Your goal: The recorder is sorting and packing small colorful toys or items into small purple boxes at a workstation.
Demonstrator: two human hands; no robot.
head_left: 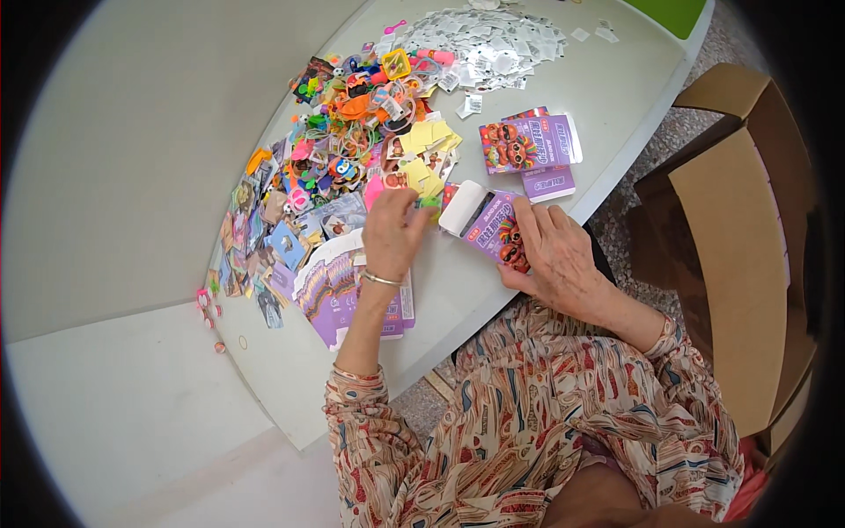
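My right hand [563,264] grips a small purple cardboard box [489,231] with cartoon characters on its front. The box is tilted, and its white end flap [462,208] stands open toward my left hand. My left hand [393,233], a bangle on its wrist, is at the near edge of the toy pile, beside yellow cards [431,180] and a pink piece [374,189]. Its fingers are curled together; what they hold, if anything, is hidden. Under my left forearm lies a fanned stack of flat purple cartons [330,295].
Small colourful toys [343,132] heap along the table's left side, with picture cards [251,229] nearer. White packets [493,44] are piled at the back. More purple boxes [528,145] lie at the right. An open brown cardboard box [731,194] stands beyond the table [607,79].
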